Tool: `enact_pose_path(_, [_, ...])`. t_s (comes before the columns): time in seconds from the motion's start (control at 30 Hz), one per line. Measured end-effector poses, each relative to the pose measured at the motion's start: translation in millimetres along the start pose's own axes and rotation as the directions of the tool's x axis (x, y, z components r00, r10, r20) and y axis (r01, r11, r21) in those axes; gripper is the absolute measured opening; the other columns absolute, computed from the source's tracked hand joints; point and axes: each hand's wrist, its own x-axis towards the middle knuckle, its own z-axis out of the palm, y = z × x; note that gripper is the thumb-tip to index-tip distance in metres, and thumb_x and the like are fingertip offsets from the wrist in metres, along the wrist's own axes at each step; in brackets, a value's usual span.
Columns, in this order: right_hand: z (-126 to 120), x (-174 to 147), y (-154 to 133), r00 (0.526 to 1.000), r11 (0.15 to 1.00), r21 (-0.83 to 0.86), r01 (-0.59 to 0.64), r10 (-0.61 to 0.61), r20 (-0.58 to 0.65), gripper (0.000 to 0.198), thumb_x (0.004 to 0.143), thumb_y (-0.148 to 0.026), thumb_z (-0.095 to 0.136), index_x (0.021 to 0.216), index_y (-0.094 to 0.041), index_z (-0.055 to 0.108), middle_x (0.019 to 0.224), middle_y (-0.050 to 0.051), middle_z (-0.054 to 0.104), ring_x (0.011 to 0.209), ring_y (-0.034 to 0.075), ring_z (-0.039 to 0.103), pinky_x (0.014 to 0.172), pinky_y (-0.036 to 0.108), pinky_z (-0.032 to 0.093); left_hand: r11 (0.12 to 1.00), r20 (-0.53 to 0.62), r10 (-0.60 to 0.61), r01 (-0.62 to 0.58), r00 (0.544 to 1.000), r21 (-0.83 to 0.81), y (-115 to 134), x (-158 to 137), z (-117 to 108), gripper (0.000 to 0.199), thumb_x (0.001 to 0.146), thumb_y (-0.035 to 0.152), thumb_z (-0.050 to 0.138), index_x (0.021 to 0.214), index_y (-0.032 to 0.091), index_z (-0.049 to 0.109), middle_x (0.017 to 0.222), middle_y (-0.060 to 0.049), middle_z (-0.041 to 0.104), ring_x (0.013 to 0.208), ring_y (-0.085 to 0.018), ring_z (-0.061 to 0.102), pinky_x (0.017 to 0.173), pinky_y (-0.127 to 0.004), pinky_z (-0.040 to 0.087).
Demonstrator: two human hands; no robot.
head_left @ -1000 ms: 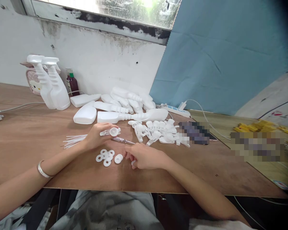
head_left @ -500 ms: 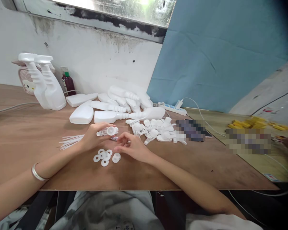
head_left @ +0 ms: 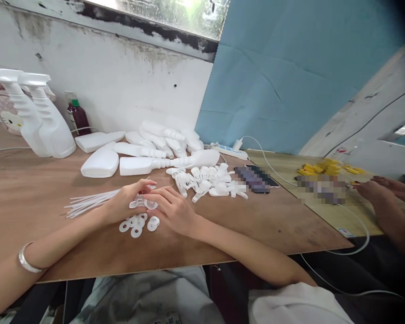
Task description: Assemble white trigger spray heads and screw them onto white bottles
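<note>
1. Over our counter (head_left: 249, 225): one white spray trigger head (head_left: 134, 204).
2. Left fingers (head_left: 143, 183) pinch it; right fingers (head_left: 165, 195) curl against it, grip unclear.
3. Likely light, stiff, slick; we would hold its body.

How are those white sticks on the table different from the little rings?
The sticks are long and thin, while the rings are flat and round with a hole in the middle. The sticks lie in a loose bundle, all pointing roughly the same way; the rings sit in small overlapping clusters. Both are white, and both lie on the brown table.
</note>
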Motion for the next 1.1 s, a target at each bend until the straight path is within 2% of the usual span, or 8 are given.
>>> enact_pose_path(0.13, [-17.1, -2.1, -1.3, 0.999, 0.996, 0.076, -0.045, 0.047, -0.026, 0.02, 0.086, -0.022, 0.047, 0.106, -0.017, 0.051, 0.106, 0.008, 0.057, 0.101, 0.016, 0.054, 0.084, 0.029, 0.047, 1.0, 0.003, 0.023, -0.023, 1.0, 0.001, 0.9, 1.6, 1.5, 0.062, 0.073, 0.036, 0.062, 0.124, 0.021, 0.029, 0.106, -0.007, 0.059, 0.089, -0.018, 0.06, 0.078, -0.03, 0.048])
enact_pose_path(0.23, [-47.3, -11.9, -2.5, 0.993, 0.99, 0.08, -0.114, 0.11, 0.052, 0.02, 0.084, -0.019, 0.049, 0.104, -0.018, 0.052, 0.099, 0.006, 0.059, 0.089, 0.015, 0.058, 0.078, 0.028, 0.049, 0.998, 0.01, 0.039, -0.04, 0.999, 0.038, 0.1, 1.9, 1.6, 0.072, 0.071, 0.037, 0.064, 0.129, 0.021, 0.024, 0.114, -0.009, 0.055, 0.1, -0.019, 0.055, 0.086, -0.033, 0.045])
enact_pose_path(0.33, [-81.1, -32.7, 2.3, 0.976, 0.978, 0.036, -0.203, 0.2, 0.084, 0.025, 0.082, -0.016, 0.05, 0.107, -0.021, 0.051, 0.103, 0.004, 0.059, 0.095, 0.016, 0.057, 0.083, 0.031, 0.047, 0.996, 0.027, 0.021, -0.023, 0.999, 0.08, -1.2, 1.3, 0.6, 0.069, 0.073, 0.039, 0.062, 0.129, 0.021, 0.026, 0.113, -0.009, 0.055, 0.1, -0.019, 0.054, 0.086, -0.034, 0.044])
enact_pose_path(0.5, [-115.9, -78.2, 26.3, 0.871, 0.87, -0.057, -0.49, 0.486, -0.066, 0.024, 0.081, -0.026, 0.053, 0.105, -0.022, 0.054, 0.104, 0.005, 0.061, 0.095, 0.02, 0.057, 0.085, 0.036, 0.046, 0.995, 0.038, -0.013, 0.009, 0.999, 0.096, -1.5, 0.9, -2.2, 0.056, 0.079, 0.04, 0.056, 0.125, 0.019, 0.032, 0.112, -0.009, 0.056, 0.1, -0.019, 0.054, 0.086, -0.034, 0.043])
enact_pose_path(0.67, [-116.4, -109.2, 53.0, 0.791, 0.798, -0.025, -0.602, 0.591, -0.157, 0.026, 0.079, -0.029, 0.055, 0.103, -0.021, 0.055, 0.105, 0.006, 0.06, 0.094, 0.02, 0.059, 0.084, 0.038, 0.047, 0.992, 0.048, 0.001, -0.007, 0.999, 0.124, -2.9, 2.1, -1.7, 0.043, 0.082, 0.035, 0.051, 0.119, 0.018, 0.039, 0.111, -0.009, 0.057, 0.098, -0.019, 0.054, 0.085, -0.033, 0.044])
enact_pose_path(0.87, [-103.0, -124.6, 74.1, 0.749, 0.77, 0.053, -0.636, 0.633, -0.195, 0.028, 0.077, -0.03, 0.057, 0.103, -0.019, 0.054, 0.108, 0.008, 0.059, 0.096, 0.021, 0.059, 0.086, 0.04, 0.048, 0.991, 0.052, 0.017, -0.024, 0.998, 0.129, -3.1, 3.1, -1.5, 0.038, 0.083, 0.032, 0.046, 0.118, 0.017, 0.042, 0.107, -0.009, 0.058, 0.094, -0.019, 0.056, 0.083, -0.032, 0.045])
enact_pose_path(0.97, [-100.8, -129.3, 79.4, 0.755, 0.773, -0.018, -0.634, 0.613, -0.232, 0.03, 0.077, -0.031, 0.057, 0.104, -0.018, 0.054, 0.106, 0.008, 0.06, 0.093, 0.021, 0.059, 0.085, 0.04, 0.048, 0.991, 0.062, 0.009, -0.017, 0.998, 0.132, -3.9, 3.2, -1.9, 0.037, 0.084, 0.032, 0.045, 0.118, 0.017, 0.042, 0.108, -0.009, 0.058, 0.095, -0.019, 0.055, 0.082, -0.032, 0.045])
enact_pose_path(1.1, [-99.9, -130.2, 78.6, 0.796, 0.805, -0.155, -0.573, 0.501, -0.34, 0.036, 0.076, -0.03, 0.059, 0.109, -0.017, 0.052, 0.107, 0.01, 0.059, 0.091, 0.021, 0.059, 0.079, 0.039, 0.05, 0.993, 0.066, 0.012, -0.02, 0.998, 0.113, -4.6, 2.8, -1.6, 0.036, 0.084, 0.031, 0.046, 0.117, 0.017, 0.042, 0.107, -0.008, 0.058, 0.095, -0.018, 0.055, 0.083, -0.031, 0.044])
